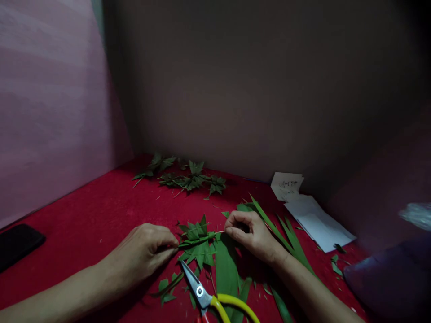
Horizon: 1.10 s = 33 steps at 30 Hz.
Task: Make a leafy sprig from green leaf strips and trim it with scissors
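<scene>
A spiky figure of folded green leaf (199, 240) is stretched between my two hands. My left hand (146, 249) pinches its left end between thumb and fingertips. On the other side, my right hand (253, 235) pinches a thin pale stem (220, 232) that runs out of the figure's right end. Scissors with yellow and red handles (200, 291) lie just below, their blade tip close under the leaf figure. A wide strip of green leaf (225, 262) lies under and beside the right hand. Small leaf cuttings (167, 289) are scattered near the scissors.
Several finished-looking leaf pieces (193, 179) lie along the back of the red cloth (111, 206). White papers (318, 220), one with a drawing (287, 185), are at the right. A dark phone (20, 244) sits at the left edge. Long leaf blades (296, 246) lie by my right forearm.
</scene>
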Motion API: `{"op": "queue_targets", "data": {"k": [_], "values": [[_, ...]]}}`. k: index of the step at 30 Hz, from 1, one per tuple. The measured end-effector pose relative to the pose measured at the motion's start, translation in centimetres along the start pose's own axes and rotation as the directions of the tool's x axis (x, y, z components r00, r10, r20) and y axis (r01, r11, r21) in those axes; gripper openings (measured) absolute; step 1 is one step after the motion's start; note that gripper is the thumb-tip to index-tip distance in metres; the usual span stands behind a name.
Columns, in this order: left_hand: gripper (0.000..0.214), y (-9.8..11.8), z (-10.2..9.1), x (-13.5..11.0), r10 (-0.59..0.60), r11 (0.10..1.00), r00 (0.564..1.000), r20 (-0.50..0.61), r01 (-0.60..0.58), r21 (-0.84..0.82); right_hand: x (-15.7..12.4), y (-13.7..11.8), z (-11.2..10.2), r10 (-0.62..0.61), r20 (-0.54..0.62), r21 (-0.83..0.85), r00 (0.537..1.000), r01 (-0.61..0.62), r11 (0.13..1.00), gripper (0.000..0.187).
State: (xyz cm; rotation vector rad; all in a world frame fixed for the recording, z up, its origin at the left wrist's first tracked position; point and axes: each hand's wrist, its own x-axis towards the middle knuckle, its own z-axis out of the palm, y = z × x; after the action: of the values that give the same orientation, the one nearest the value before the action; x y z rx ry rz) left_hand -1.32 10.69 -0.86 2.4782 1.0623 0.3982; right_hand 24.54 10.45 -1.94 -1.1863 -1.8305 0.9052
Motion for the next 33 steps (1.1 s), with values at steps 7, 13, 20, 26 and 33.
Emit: {"op": "queue_targets", "data": {"k": [7, 13, 20, 26, 33], "values": [[0.025, -0.12, -0.01, -0.09, 0.003, 1.000, 1.000, 0.005, -0.003, 0.012, 0.02, -0.11, -0.06, -0.007, 0.003, 0.002, 1.000, 0.007, 1.000, 0.013], [0.024, -0.28, 0.16, -0.11, 0.002, 1.000, 1.000, 0.004, -0.002, 0.020, 0.03, 0.14, 0.02, -0.018, 0.007, 0.000, 1.000, 0.018, 1.000, 0.012], [0.025, -0.15, 0.10, 0.04, 0.015, 1.000, 1.000, -0.009, -0.015, 0.007, -0.09, 0.32, 0.07, -0.029, 0.012, -0.014, 0.999, 0.030, 0.999, 0.011], [0.026, 0.01, 0.04, -0.02, 0.001, 1.000, 1.000, -0.003, -0.001, 0.016, -0.10, 0.46, 0.09, -0.024, 0.017, -0.024, 1.000, 0.024, 0.999, 0.011], [0.024, 0.18, -0.07, -0.05, -0.007, 1.000, 1.000, 0.005, 0.007, 0.016, -0.12, 0.45, 0.07, -0.026, 0.025, -0.034, 0.999, 0.027, 0.999, 0.011]]}}
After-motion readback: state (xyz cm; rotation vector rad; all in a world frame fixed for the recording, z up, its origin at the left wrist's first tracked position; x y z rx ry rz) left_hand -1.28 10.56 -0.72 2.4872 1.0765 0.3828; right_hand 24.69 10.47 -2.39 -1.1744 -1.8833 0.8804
